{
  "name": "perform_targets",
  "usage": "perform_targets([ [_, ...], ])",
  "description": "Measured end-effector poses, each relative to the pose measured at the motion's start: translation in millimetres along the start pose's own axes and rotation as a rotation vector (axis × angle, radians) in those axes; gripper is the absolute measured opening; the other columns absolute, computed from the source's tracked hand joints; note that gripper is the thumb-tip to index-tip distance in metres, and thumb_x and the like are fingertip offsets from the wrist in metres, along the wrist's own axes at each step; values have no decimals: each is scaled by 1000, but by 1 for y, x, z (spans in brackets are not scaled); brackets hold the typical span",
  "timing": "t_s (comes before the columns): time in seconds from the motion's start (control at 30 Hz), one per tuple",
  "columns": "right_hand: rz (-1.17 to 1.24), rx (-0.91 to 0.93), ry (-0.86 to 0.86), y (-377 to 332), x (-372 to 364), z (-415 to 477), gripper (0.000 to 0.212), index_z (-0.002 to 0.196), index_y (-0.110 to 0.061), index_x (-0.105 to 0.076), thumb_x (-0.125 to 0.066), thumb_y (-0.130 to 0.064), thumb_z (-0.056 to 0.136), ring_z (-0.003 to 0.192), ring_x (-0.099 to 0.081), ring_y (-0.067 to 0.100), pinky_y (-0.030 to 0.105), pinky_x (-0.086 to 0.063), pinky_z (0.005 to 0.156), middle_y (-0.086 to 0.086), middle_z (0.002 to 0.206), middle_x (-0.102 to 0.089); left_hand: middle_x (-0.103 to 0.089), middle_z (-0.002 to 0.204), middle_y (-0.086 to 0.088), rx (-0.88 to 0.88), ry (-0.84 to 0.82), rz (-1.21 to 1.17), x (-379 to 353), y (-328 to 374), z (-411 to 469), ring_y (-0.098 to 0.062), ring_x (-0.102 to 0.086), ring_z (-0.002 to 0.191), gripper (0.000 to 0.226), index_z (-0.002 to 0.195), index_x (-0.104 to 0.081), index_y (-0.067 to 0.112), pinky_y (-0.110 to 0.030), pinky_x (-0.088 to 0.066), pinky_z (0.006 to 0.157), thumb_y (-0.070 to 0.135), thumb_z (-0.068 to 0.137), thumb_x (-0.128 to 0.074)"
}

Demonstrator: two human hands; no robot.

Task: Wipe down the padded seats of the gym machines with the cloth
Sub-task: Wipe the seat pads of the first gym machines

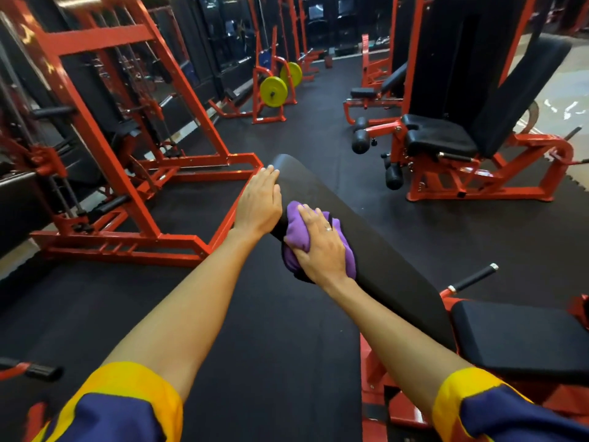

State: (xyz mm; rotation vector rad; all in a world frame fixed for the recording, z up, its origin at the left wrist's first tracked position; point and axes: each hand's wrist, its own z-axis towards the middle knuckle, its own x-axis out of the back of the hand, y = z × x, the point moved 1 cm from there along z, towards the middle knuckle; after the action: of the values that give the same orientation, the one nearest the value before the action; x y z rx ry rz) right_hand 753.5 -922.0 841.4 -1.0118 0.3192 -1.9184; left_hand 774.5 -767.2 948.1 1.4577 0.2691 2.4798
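Purple cloth point(299, 224) bunched at frame centre, pressed onto a black pad point(382, 256). It is clutched by the right hand point(322, 247), grip curled round it. The left hand point(258, 202) is laid flat just above, grip open, on the pad's edge. A red frame point(95, 39) is noted upper left.

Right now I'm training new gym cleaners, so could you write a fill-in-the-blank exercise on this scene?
1. The right hand grips a ____ cloth against the black pad.
2. The left hand lies flat on that pad, holding ____.
3. The weight plates in the background are ____.
Missing words: purple; nothing; yellow.
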Motion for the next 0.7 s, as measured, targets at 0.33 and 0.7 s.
perform_targets([
  [0.33,174,-153,-156,-4,14,41,50,141,-30,-51,-50,-56,98,121,-46,22,40,-38,109,-4,132,-45,-41,158,-9,108,37,-53,-6,4,1,-22,-33,149,50,149,-48,6,-33,-22,124,14,101,-36],
  [0.7,113,-155,-305,59,44,65,13,101,-31,-51,-42,-32,91,99,-54,14,43,-44,94,-14,99,-59,-43,158,-5,202,115,-6,-11,16,0,-17,-33,149,48,149,-48,9,-23,-16,121,11,102,-39],
])
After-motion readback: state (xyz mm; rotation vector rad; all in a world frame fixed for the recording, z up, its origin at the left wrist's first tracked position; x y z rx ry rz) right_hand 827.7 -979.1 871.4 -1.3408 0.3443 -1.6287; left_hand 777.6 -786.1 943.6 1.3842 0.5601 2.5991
